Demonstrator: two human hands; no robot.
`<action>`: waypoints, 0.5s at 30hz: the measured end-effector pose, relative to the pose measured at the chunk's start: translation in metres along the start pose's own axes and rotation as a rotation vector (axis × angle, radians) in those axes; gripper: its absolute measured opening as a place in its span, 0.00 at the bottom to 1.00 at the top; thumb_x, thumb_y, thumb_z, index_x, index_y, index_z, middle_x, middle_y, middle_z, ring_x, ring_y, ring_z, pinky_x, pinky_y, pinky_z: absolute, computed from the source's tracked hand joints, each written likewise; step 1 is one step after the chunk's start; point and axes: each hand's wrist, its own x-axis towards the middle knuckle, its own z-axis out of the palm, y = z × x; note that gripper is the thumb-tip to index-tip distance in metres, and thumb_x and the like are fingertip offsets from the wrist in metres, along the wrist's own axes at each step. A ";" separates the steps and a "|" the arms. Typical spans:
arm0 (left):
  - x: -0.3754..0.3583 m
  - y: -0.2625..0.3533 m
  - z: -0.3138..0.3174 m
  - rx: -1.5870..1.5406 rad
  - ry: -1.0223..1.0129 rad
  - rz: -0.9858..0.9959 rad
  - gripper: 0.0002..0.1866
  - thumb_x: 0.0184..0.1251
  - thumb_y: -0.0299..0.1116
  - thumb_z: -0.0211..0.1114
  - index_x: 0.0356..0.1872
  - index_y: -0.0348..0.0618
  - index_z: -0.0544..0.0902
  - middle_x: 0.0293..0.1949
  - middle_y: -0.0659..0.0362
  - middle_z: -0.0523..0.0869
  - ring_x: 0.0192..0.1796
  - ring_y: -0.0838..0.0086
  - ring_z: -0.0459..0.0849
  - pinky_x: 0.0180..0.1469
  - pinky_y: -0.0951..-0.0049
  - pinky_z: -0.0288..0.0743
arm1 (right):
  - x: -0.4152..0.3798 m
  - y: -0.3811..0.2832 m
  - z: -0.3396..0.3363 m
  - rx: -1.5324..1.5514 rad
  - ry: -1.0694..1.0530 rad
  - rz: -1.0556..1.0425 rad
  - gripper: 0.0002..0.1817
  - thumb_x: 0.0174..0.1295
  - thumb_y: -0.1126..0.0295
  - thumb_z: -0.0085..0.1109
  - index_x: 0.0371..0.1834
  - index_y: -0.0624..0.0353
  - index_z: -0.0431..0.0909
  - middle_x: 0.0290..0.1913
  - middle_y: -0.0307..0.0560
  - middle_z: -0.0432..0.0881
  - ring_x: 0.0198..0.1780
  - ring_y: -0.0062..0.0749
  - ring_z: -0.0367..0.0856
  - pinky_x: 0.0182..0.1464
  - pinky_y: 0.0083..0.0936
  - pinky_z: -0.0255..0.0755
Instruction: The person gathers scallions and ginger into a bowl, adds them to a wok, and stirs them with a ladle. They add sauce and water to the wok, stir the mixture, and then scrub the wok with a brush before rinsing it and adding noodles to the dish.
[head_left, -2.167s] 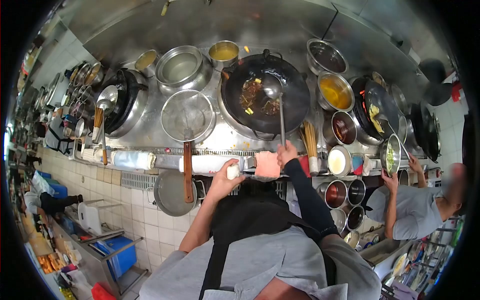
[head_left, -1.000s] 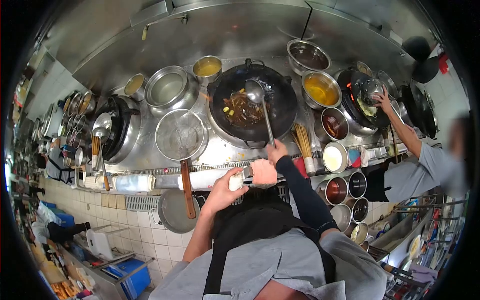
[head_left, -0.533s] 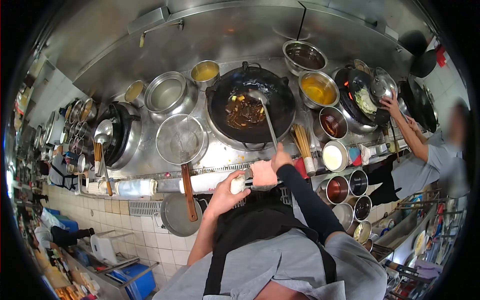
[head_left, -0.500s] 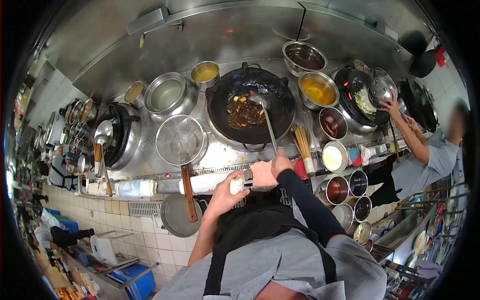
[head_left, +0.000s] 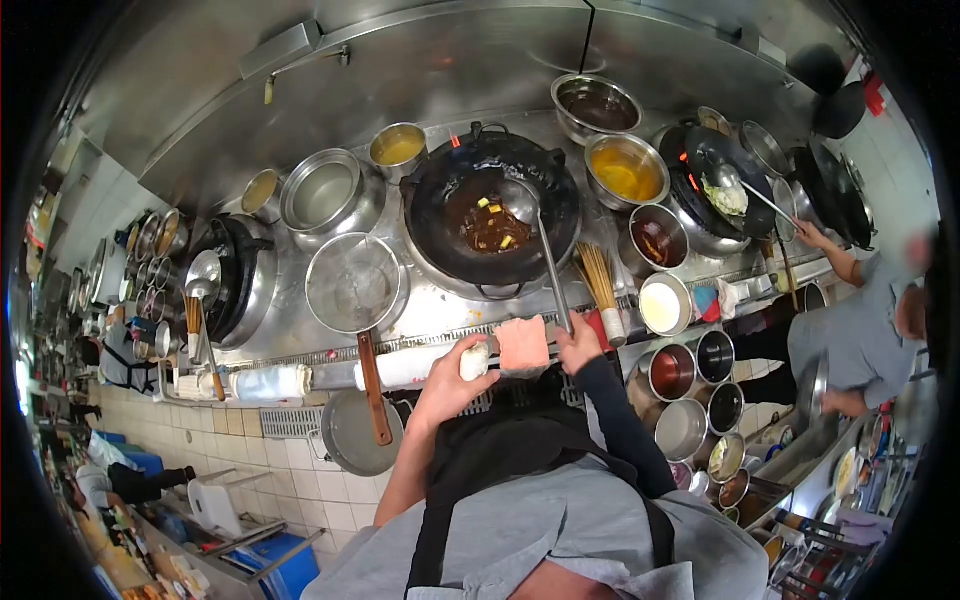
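Note:
My right hand [head_left: 580,350] is wrapped around the handle of a long metal ladle [head_left: 552,268]. The ladle's bowl rests inside a large black wok [head_left: 432,225], at the right of some dark brown sauce with food pieces [head_left: 492,230], a few of them yellow. Closed round a bunched white cloth [head_left: 474,362], my left hand [head_left: 447,388] stays at the counter's front edge, below the wok. A folded pink cloth [head_left: 522,343] lies on the edge between my hands.
Left of the wok, a wire strainer [head_left: 352,285] lies with its wooden handle over the edge. A bamboo brush [head_left: 598,285] and several sauce pots [head_left: 672,372] are on the right. At the far right, a co-worker's hand [head_left: 815,238] works a ladle in another wok [head_left: 700,165].
My right hand and the ladle handle have shifted slightly right; the sauce has spread differently. The co-worker has drawn a metal bowl away from the other wok and now has a ladle in it.

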 end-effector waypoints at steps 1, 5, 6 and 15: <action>0.005 0.003 -0.001 -0.012 0.007 0.001 0.32 0.61 0.36 0.79 0.66 0.44 0.78 0.46 0.51 0.89 0.47 0.70 0.84 0.55 0.67 0.79 | -0.002 -0.014 -0.019 -0.063 -0.031 0.044 0.27 0.68 0.68 0.60 0.70 0.63 0.70 0.45 0.72 0.85 0.42 0.64 0.86 0.49 0.48 0.79; 0.000 -0.001 0.001 -0.026 0.034 0.012 0.31 0.60 0.35 0.79 0.65 0.44 0.79 0.47 0.53 0.89 0.48 0.72 0.83 0.55 0.69 0.78 | -0.016 -0.017 -0.050 -0.185 -0.084 0.124 0.27 0.67 0.69 0.60 0.68 0.67 0.71 0.50 0.77 0.82 0.52 0.67 0.84 0.53 0.48 0.77; 0.000 -0.003 0.001 -0.021 0.045 0.028 0.31 0.60 0.34 0.79 0.65 0.43 0.79 0.48 0.54 0.89 0.49 0.74 0.83 0.56 0.70 0.78 | -0.017 -0.018 -0.051 -0.216 -0.080 0.118 0.26 0.67 0.69 0.60 0.67 0.67 0.71 0.51 0.78 0.82 0.52 0.68 0.84 0.53 0.49 0.77; 0.008 -0.010 0.003 -0.027 0.018 0.003 0.33 0.60 0.35 0.79 0.66 0.40 0.78 0.50 0.53 0.88 0.52 0.71 0.83 0.59 0.70 0.76 | 0.000 -0.024 -0.022 0.756 -0.152 0.283 0.19 0.76 0.70 0.55 0.67 0.58 0.69 0.26 0.35 0.69 0.17 0.17 0.64 0.14 0.22 0.58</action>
